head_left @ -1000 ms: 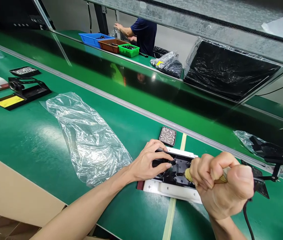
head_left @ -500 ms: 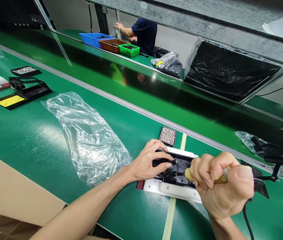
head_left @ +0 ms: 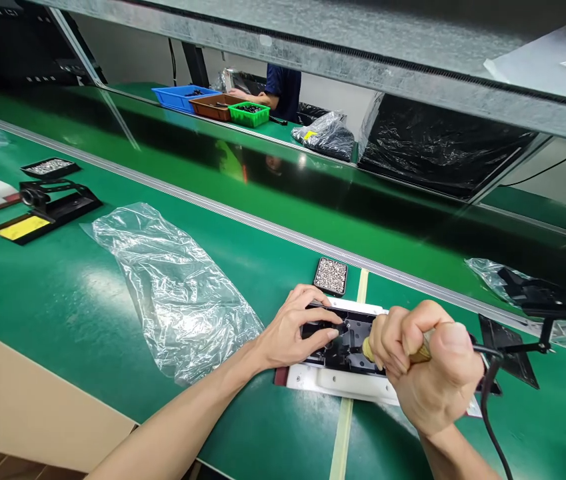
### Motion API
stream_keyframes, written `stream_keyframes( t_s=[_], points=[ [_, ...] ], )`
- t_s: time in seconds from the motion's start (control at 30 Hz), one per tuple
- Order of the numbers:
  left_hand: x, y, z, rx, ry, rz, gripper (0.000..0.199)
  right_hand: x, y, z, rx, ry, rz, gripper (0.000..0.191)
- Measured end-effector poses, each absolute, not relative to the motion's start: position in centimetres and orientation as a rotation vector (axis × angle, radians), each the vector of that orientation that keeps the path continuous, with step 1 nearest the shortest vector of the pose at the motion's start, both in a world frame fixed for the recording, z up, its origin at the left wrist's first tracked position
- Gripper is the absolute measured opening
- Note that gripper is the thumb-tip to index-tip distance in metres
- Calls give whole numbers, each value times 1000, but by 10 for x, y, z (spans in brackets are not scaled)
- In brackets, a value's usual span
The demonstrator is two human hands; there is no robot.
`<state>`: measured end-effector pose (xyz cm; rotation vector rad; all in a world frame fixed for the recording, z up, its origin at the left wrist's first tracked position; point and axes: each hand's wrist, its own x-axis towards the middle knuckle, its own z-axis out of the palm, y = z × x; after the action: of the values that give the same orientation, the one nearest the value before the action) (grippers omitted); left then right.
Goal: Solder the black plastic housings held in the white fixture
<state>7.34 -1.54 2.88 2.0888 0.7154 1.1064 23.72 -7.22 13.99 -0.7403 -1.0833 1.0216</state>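
Observation:
A black plastic part (head_left: 359,339) with molded ribs and posts lies in a white fixture (head_left: 307,377) on the green bench. Over its left end rests my left hand (head_left: 295,330), fingers spread and touching the part, thumb apart from the forefinger. My right hand (head_left: 427,363) is wrapped in a fist round the yellow handle of a soldering iron (head_left: 369,348), held over the part's right half. The iron's tip is hard to make out, and the fist hides the fixture's right end. Just behind the fixture sits a small black tray (head_left: 331,276) of tiny metal pieces.
A clear plastic bag (head_left: 183,300) lies left of the fixture. Iron stands flank the work: one with a yellow sponge (head_left: 45,210) far left, another (head_left: 545,330) at right. A black cord (head_left: 487,407) hangs beside my right hand. Across the bench, a person (head_left: 283,90) works near colored bins (head_left: 249,115).
The view has tilted up slightly. My right fist has shifted a little left, with the iron still over the part. My left hand keeps its place. The person's arm across the bench has lowered.

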Motion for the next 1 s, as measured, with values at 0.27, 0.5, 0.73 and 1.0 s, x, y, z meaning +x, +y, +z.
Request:
stream_keyframes(
  t_s=[0.27, 0.5, 0.73, 1.0],
  points=[
    [70, -15, 31, 2091, 713, 1101, 20, 258, -72, 140, -662, -1303, 1240, 42],
    [68, -16, 31, 2082, 699, 1101, 17, 252, -67, 145, -667, -1250, 1227, 39],
    [65, -17, 31, 2080, 713, 1086, 18, 255, -69, 146, -699, -1161, 1203, 40],
    [63, -20, 32, 2084, 722, 1053, 21, 259, -60, 164, -750, -1060, 995, 39]
  ],
)
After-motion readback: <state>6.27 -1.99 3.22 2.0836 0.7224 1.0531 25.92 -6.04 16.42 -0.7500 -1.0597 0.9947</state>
